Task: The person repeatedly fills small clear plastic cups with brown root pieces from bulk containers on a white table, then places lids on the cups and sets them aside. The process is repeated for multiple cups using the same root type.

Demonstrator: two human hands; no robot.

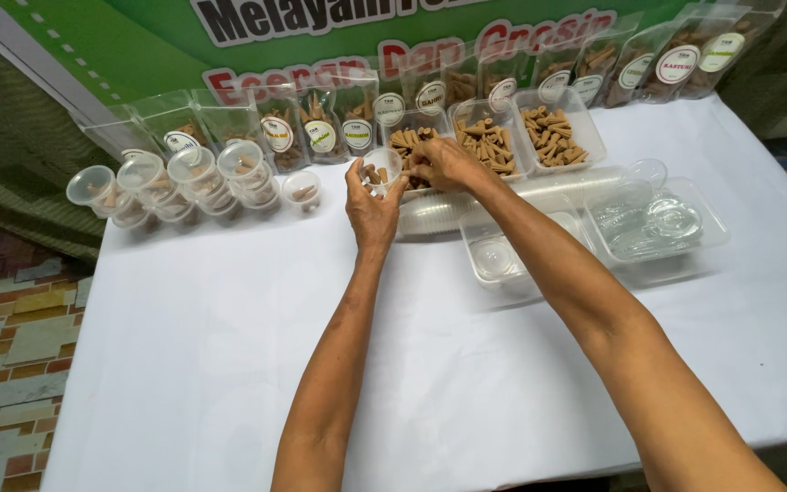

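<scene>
Left hand wrapped around a small clear round plastic cup, upper middle of frame, tilted toward the trays so the mouth faces the supply. Already a few tan cone-shaped pieces sitting inside. Right hand just beside it, fingers bunched and pinching a few cones, right over the clear rectangular tray of cones. Makes sense to keep cup and tray touching-close, so nothing drops on the white tablecloth. Filled, lidded cups parked in a stacked row at upper left, out of the way. Clear tray of loose lids off to the right, easy reach for the right hand. Labelled clear pouches leaning along the back against a green banner.
</scene>
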